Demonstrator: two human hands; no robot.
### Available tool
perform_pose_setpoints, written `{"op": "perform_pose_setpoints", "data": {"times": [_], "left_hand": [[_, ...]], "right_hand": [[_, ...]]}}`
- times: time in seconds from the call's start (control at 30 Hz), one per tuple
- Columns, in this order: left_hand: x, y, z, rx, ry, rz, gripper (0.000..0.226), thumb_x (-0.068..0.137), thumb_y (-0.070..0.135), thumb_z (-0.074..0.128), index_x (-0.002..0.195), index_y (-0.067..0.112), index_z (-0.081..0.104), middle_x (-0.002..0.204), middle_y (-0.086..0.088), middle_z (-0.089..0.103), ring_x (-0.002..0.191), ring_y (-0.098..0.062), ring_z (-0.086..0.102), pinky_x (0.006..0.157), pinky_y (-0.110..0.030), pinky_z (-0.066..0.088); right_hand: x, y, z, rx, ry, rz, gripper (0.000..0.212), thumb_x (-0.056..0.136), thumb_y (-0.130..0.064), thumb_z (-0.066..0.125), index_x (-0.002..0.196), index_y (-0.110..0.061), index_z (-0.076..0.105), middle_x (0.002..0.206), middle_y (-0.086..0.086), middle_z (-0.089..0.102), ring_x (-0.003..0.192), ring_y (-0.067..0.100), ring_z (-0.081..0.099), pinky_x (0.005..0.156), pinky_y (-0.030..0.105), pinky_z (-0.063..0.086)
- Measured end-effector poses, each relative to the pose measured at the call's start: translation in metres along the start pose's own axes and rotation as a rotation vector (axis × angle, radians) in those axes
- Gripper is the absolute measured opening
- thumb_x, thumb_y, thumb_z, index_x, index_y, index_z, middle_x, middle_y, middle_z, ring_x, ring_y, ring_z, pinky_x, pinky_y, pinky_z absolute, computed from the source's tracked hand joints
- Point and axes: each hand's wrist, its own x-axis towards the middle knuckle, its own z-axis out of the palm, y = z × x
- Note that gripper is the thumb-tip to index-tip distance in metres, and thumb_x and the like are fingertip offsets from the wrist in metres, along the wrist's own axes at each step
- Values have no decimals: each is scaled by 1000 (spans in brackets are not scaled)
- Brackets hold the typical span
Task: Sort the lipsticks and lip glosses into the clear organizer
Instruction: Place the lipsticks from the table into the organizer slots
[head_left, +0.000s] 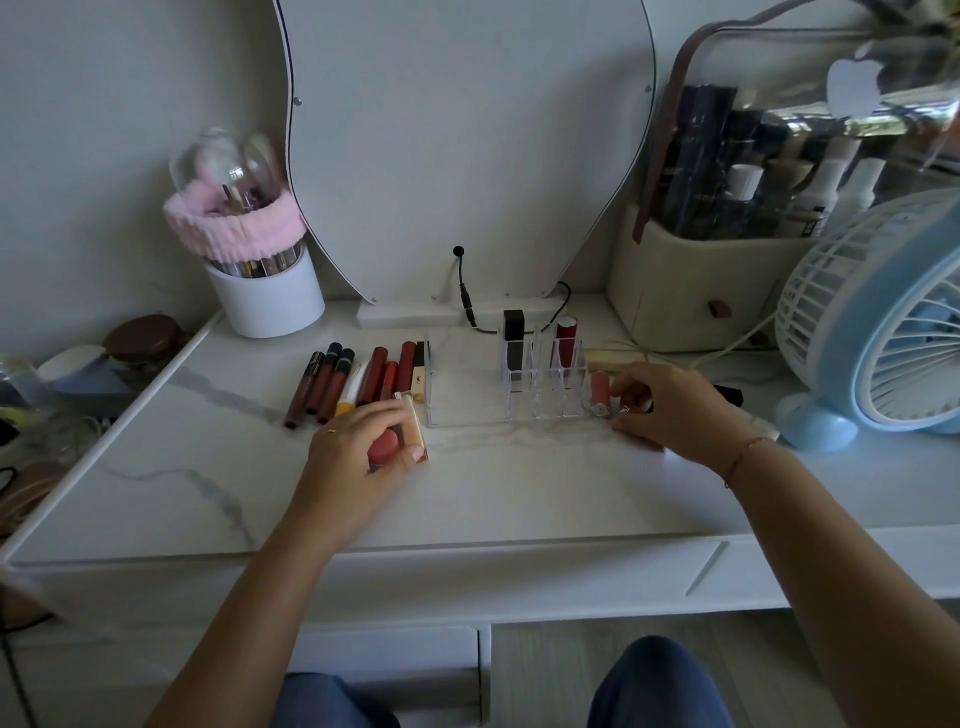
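The clear organizer (467, 410) stands mid-table; a black lipstick (514, 340) and a red lipstick (567, 343) stand upright in its back slots. A row of lip glosses (332, 382) lies flat to its left. My left hand (358, 447) rests on the table, curled over a coral-red round-capped lipstick (383, 447) and a gold-cased one (418, 426). My right hand (670, 405) sits at the organizer's right end, fingers touching a pink-red lipstick (600, 397) lying there and closing on a small silvery item I cannot identify. A gold tube (615, 359) lies behind it.
A white brush cup with a pink headband (265, 291) stands back left, a mirror base with a black cable (467, 306) behind the organizer, a beige cosmetics case (691, 280) back right, a blue fan (883, 332) at the right edge. Clutter sits beyond the table's left edge.
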Motion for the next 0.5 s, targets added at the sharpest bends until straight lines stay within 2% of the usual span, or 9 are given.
{"op": "perform_pose_setpoints", "data": {"times": [0.1,0.17,0.23,0.33,0.5], "left_hand": [[0,1,0,-6,3,-5,35,79,16,72,114,15,66,126,4,60,119,-11,53,103,-35,42],[0,1,0,-6,4,-4,36,79,16,72,114,14,66,126,4,60,119,-11,53,103,-34,41],[-1,1,-1,4,4,3,36,80,17,72,115,14,66,126,4,60,119,-11,53,102,-31,41],[-1,2,-1,12,-3,-4,37,80,17,72,116,13,65,127,5,59,119,-10,51,102,-28,40],[-1,3,-1,17,1,-2,37,80,17,72,116,13,65,123,11,57,117,-7,51,98,-21,36]], "right_hand": [[0,-2,-5,115,56,2,19,77,-10,67,95,-18,64,85,-3,64,79,12,61,75,22,51],[3,-4,-12,189,102,-9,22,77,-11,68,99,-15,64,88,-3,65,78,4,60,69,9,46],[7,-10,-19,259,172,-30,26,77,-14,70,102,-14,64,88,-5,66,77,-3,59,65,4,44],[16,-21,-25,387,289,-39,30,75,-19,72,104,-16,66,89,-7,67,79,-3,63,71,7,48],[31,-38,-21,438,455,-39,21,76,-22,72,95,-17,68,79,-14,66,74,-7,63,74,9,49]]}}
